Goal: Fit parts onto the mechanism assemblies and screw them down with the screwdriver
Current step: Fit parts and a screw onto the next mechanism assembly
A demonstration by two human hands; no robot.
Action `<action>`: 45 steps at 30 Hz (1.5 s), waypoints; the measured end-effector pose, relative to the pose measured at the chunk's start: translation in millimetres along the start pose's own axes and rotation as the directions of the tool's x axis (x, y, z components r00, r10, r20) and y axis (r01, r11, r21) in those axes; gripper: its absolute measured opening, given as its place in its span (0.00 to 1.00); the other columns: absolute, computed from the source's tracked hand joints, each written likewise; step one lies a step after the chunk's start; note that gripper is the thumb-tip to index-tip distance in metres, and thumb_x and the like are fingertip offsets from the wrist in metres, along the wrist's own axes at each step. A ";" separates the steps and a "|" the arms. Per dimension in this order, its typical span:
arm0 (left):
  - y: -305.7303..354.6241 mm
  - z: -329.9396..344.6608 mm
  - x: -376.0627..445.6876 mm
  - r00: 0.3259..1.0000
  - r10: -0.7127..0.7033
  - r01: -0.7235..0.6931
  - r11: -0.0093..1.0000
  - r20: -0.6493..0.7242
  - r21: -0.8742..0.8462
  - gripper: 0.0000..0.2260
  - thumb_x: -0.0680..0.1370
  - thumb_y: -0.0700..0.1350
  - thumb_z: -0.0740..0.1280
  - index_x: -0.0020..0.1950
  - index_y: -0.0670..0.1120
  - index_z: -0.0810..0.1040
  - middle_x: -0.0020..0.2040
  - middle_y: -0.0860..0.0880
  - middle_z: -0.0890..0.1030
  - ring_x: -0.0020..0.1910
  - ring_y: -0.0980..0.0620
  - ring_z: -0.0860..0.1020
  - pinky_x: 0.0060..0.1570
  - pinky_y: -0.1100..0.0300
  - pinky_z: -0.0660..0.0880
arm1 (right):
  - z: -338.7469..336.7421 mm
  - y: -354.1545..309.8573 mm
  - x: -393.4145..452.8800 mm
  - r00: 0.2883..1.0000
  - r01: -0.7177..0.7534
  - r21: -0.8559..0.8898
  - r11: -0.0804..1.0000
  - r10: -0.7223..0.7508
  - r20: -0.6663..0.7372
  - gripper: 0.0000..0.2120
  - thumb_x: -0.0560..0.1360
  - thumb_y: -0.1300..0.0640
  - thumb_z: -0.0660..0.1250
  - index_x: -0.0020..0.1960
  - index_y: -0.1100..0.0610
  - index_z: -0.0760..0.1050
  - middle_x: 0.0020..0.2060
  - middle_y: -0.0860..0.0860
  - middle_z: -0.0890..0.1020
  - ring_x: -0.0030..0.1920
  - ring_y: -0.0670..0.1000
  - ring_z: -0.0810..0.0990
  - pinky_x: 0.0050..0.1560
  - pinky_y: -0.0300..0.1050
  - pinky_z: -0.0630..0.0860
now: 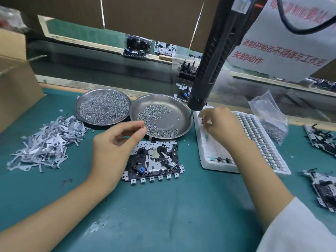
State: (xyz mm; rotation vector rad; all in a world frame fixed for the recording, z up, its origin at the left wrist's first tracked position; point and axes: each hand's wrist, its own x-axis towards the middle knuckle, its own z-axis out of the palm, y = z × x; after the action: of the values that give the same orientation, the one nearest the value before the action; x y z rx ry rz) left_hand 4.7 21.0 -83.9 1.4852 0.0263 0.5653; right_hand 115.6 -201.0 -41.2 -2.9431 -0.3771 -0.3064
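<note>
left hand [116, 142] pinching screw [142, 126] | right hand [221, 124] curled over tray [209, 160], grip unclear

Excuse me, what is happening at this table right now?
A person is assembling a black and silver mechanism assembly on the green mat. The left hand pinches a small screw beside the round metal dish of screws. The right hand reaches into the white foam tray. The black electric screwdriver hangs unused above.

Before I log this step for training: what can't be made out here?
Head view only:
- Left hand: a screw between its fingertips, too small to confirm.
- Right hand: the part it picks from the tray, hidden by its fingers.
- Screwdriver: top cut off.
</note>
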 end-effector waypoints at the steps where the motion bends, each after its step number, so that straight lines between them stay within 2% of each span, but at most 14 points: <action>1: 0.6 0.6 -1.0 1.000 -0.009 0.009 1.000 0.007 -0.004 0.06 0.69 0.44 0.73 0.44 0.53 0.83 0.40 0.58 0.84 0.37 0.63 0.79 0.41 0.71 0.75 | -1.3 -0.9 2.7 1.000 0.014 -0.044 0.999 -0.013 0.009 0.18 0.72 0.68 0.61 0.55 0.52 0.80 0.48 0.55 0.82 0.49 0.59 0.79 0.46 0.47 0.75; 4: 1.7 1.4 -3.8 0.999 0.003 -0.003 1.000 0.038 0.009 0.07 0.67 0.45 0.73 0.44 0.54 0.83 0.42 0.56 0.84 0.38 0.63 0.79 0.40 0.72 0.74 | -3.2 -2.5 4.8 0.999 0.033 -0.115 0.993 -0.029 0.032 0.18 0.72 0.68 0.61 0.55 0.51 0.79 0.49 0.54 0.81 0.50 0.58 0.78 0.43 0.45 0.70; 8: 1.7 1.5 -5.1 0.998 0.021 -0.022 1.000 0.065 0.014 0.08 0.67 0.45 0.73 0.44 0.54 0.83 0.41 0.57 0.84 0.39 0.62 0.80 0.43 0.71 0.74 | -4.1 -0.2 -0.9 0.998 0.063 -0.104 0.993 -0.062 0.019 0.15 0.69 0.71 0.60 0.48 0.59 0.80 0.44 0.56 0.81 0.47 0.60 0.77 0.43 0.48 0.74; 12: 2.3 2.7 -5.6 0.995 0.038 -0.041 0.999 0.093 0.031 0.08 0.67 0.45 0.72 0.45 0.54 0.83 0.40 0.59 0.83 0.39 0.62 0.79 0.42 0.73 0.73 | -18.6 -2.0 -9.7 0.996 0.044 0.086 0.995 -0.038 -0.076 0.17 0.68 0.76 0.59 0.48 0.63 0.81 0.43 0.57 0.82 0.42 0.55 0.78 0.48 0.51 0.76; 14: 2.6 3.4 -5.9 0.994 0.043 -0.047 0.998 0.103 0.035 0.08 0.67 0.45 0.72 0.45 0.53 0.83 0.40 0.59 0.83 0.39 0.62 0.79 0.42 0.73 0.73 | -30.4 -1.1 -22.7 0.999 -0.040 0.297 0.954 0.045 -0.011 0.12 0.72 0.73 0.65 0.43 0.59 0.82 0.41 0.54 0.83 0.38 0.50 0.82 0.47 0.48 0.79; 16: 1.7 4.0 -6.1 0.992 0.046 -0.051 0.998 0.114 0.040 0.08 0.67 0.44 0.72 0.45 0.53 0.83 0.39 0.57 0.82 0.39 0.61 0.79 0.42 0.71 0.73 | -40.0 -6.4 -41.9 0.988 -0.124 0.581 0.805 0.046 0.147 0.09 0.72 0.68 0.70 0.38 0.55 0.80 0.37 0.52 0.84 0.35 0.47 0.84 0.44 0.47 0.81; 18: 0.6 3.8 -6.8 0.990 0.046 -0.052 0.998 0.134 0.047 0.08 0.68 0.45 0.72 0.46 0.54 0.83 0.40 0.54 0.83 0.39 0.59 0.79 0.43 0.68 0.74 | -38.5 -21.1 -58.6 0.975 -0.166 0.828 0.536 -0.038 0.220 0.08 0.71 0.68 0.71 0.39 0.57 0.81 0.40 0.54 0.85 0.37 0.48 0.84 0.43 0.43 0.81; 20: -0.1 3.3 -8.1 0.987 0.040 -0.048 0.998 0.153 0.045 0.09 0.68 0.45 0.72 0.46 0.54 0.83 0.40 0.52 0.83 0.39 0.58 0.79 0.44 0.67 0.74 | -26.0 -39.6 -69.2 0.976 -0.181 0.939 0.294 -0.066 0.208 0.07 0.71 0.70 0.69 0.42 0.59 0.81 0.45 0.53 0.85 0.39 0.48 0.84 0.43 0.37 0.79; 22: -0.7 3.1 -8.7 0.983 0.038 -0.048 0.998 0.177 0.049 0.09 0.68 0.45 0.73 0.47 0.55 0.83 0.39 0.53 0.83 0.38 0.59 0.79 0.44 0.67 0.75 | -10.5 -55.1 -75.4 0.976 -0.192 0.962 0.192 -0.062 0.208 0.07 0.71 0.68 0.69 0.46 0.60 0.82 0.45 0.53 0.85 0.42 0.49 0.85 0.46 0.36 0.79; 24: -1.4 3.1 -8.8 0.976 0.037 -0.049 0.998 0.213 0.048 0.08 0.68 0.47 0.74 0.46 0.55 0.83 0.39 0.53 0.83 0.38 0.59 0.80 0.43 0.67 0.75 | 0.0 -63.3 -78.5 0.975 -0.195 0.967 0.163 -0.076 0.209 0.08 0.71 0.68 0.69 0.48 0.60 0.82 0.45 0.53 0.86 0.45 0.50 0.85 0.49 0.38 0.79; 28: -3.3 3.7 -8.9 0.971 0.023 -0.037 0.998 0.239 0.053 0.08 0.68 0.47 0.73 0.46 0.55 0.83 0.39 0.54 0.83 0.39 0.58 0.80 0.43 0.66 0.76 | 5.6 -67.7 -79.4 0.980 -0.193 0.978 0.083 -0.030 0.196 0.12 0.65 0.65 0.73 0.46 0.54 0.83 0.42 0.51 0.86 0.43 0.50 0.85 0.46 0.37 0.79; 32: -2.8 4.1 -9.8 0.963 0.030 -0.045 0.998 0.268 0.052 0.08 0.68 0.47 0.73 0.46 0.54 0.83 0.39 0.54 0.83 0.38 0.58 0.80 0.41 0.68 0.75 | 8.1 -67.4 -79.4 0.979 -0.203 0.971 0.128 -0.007 0.206 0.10 0.66 0.68 0.74 0.45 0.57 0.83 0.41 0.51 0.86 0.44 0.48 0.85 0.44 0.34 0.78; 38: -1.8 5.2 -10.9 0.962 0.047 -0.061 0.997 0.271 0.044 0.08 0.68 0.43 0.73 0.44 0.53 0.82 0.38 0.56 0.83 0.37 0.61 0.80 0.39 0.71 0.74 | 9.1 -66.9 -80.5 0.981 -0.187 0.974 0.131 -0.028 0.193 0.09 0.67 0.67 0.74 0.46 0.59 0.84 0.44 0.51 0.86 0.47 0.49 0.85 0.46 0.36 0.78; 45: -3.5 4.0 -10.0 0.957 0.043 -0.064 0.996 0.286 0.061 0.06 0.69 0.43 0.73 0.45 0.51 0.82 0.40 0.53 0.84 0.39 0.57 0.81 0.42 0.69 0.75 | 11.5 -67.7 -81.5 0.984 -0.167 0.979 0.121 -0.040 0.173 0.07 0.68 0.66 0.73 0.45 0.58 0.84 0.42 0.51 0.86 0.45 0.50 0.85 0.47 0.37 0.79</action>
State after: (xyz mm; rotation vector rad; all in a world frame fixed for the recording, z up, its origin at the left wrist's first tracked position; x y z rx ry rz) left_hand -1.4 13.6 -90.0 1.6277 -0.2221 0.3920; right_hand 22.7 -153.1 -61.6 -1.5420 -0.2799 0.1941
